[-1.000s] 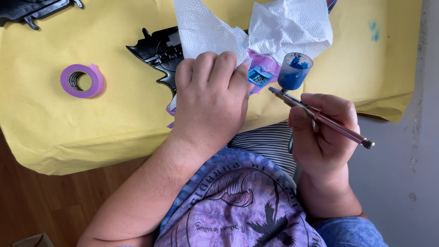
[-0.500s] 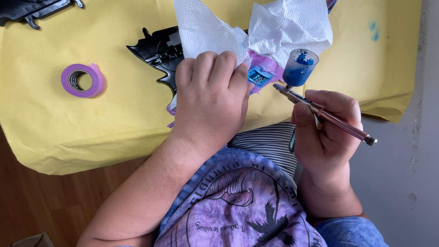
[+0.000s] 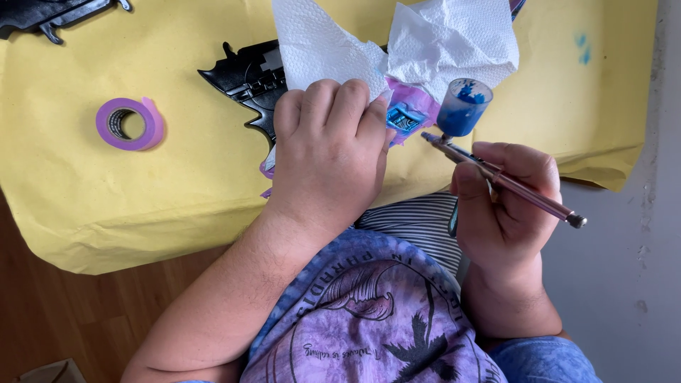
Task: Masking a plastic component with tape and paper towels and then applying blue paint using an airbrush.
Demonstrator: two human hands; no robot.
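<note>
The left hand (image 3: 330,159) presses curled fingers onto a black plastic part masked in purple tape (image 3: 408,113); just right of it, the right hand (image 3: 507,202) grips a slim metal airbrush with a blue paint cup (image 3: 496,177).

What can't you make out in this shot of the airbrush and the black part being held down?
Head view:
- Black part: mostly hidden under paper towel and left hand.
- Airbrush trigger: covered by right hand.
- Dark object, top left: cut off by frame edge.

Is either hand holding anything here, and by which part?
The right hand holds an airbrush by its middle barrel. The left hand presses down on the black part; its grip is hidden.
</note>
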